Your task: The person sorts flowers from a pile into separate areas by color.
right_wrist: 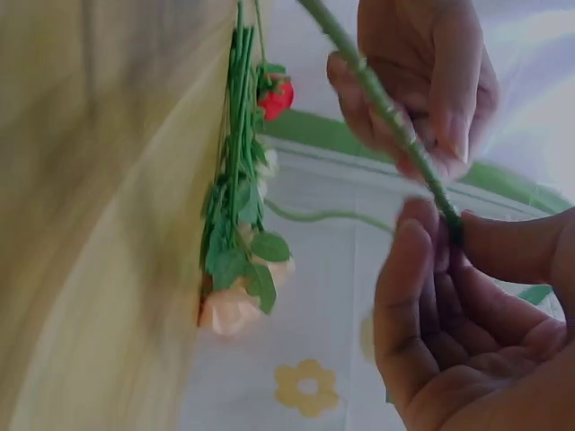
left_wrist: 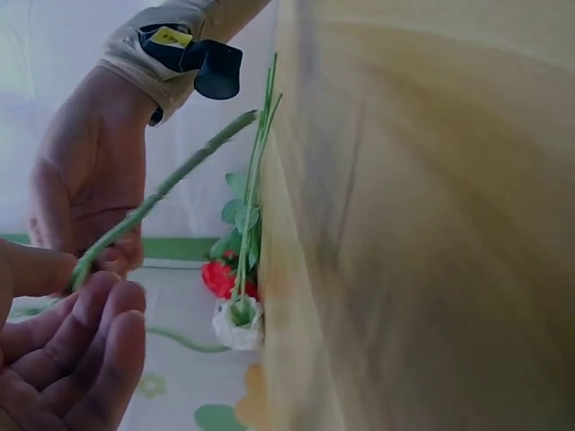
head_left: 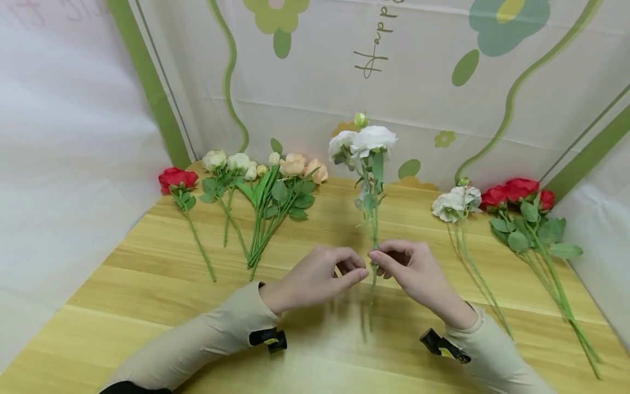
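Here, the right hand (head_left: 415, 269) pinches white flowers (head_left: 372, 141) upright beside the loosely curled, seemingly empty left hand (head_left: 315, 275). Stem (head_left: 375, 234) adjustment looks underway; the next move likely needs a steady grip.

2 forearms (head_left: 197, 334) angled inward | left grip (head_left: 315, 276) loosely curled | right grip (head_left: 418, 271) pinched, thumb toward fingers

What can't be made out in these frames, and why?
Right wrist view: held stem, cut by the top edge.
Head view: its pinched part, behind the right hand.
Left wrist view: left hand, cut by the left edge.
Head view: backdrop lettering, cut by the top edge.
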Tool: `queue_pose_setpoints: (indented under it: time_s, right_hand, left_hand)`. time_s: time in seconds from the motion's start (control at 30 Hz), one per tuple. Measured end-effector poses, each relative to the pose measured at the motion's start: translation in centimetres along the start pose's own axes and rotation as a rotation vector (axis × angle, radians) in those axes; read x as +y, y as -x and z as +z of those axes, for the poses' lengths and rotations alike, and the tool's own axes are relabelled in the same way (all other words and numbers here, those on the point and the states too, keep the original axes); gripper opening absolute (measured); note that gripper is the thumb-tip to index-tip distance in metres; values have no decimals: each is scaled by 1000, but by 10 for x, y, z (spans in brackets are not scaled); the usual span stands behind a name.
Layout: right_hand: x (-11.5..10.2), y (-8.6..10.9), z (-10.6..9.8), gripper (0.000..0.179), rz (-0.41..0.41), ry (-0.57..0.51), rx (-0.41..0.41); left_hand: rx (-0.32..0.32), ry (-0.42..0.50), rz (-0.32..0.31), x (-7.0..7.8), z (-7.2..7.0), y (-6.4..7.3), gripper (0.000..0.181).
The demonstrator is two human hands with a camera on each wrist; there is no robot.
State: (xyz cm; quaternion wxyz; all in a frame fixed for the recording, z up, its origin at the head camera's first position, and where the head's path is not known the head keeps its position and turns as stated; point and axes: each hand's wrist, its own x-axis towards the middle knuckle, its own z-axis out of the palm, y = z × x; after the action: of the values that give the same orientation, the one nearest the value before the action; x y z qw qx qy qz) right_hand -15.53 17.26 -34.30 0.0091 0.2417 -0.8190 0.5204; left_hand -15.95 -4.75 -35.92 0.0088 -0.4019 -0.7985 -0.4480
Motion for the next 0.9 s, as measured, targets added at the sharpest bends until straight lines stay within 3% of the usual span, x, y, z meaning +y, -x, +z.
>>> queue_pose_setpoints:
  time_s: [0.27,0.57,0.73,0.9]
  right_hand:
    - [6,2,-31,16,114,172,51]
    - [24,20,-114,28,178,630,141]
    - [42,34,-155,36,294,778,69]
    - [62,41,-178,30,340,860,-65]
  left_hand:
    - [-36,-32,-24,2,-14,0,11]
    - [-41,-76,-14,2,-21,0,13]
    - [-62,-93,-31,2,-24,0,14]
    - [-68,-108,-27,0,-26,1,14]
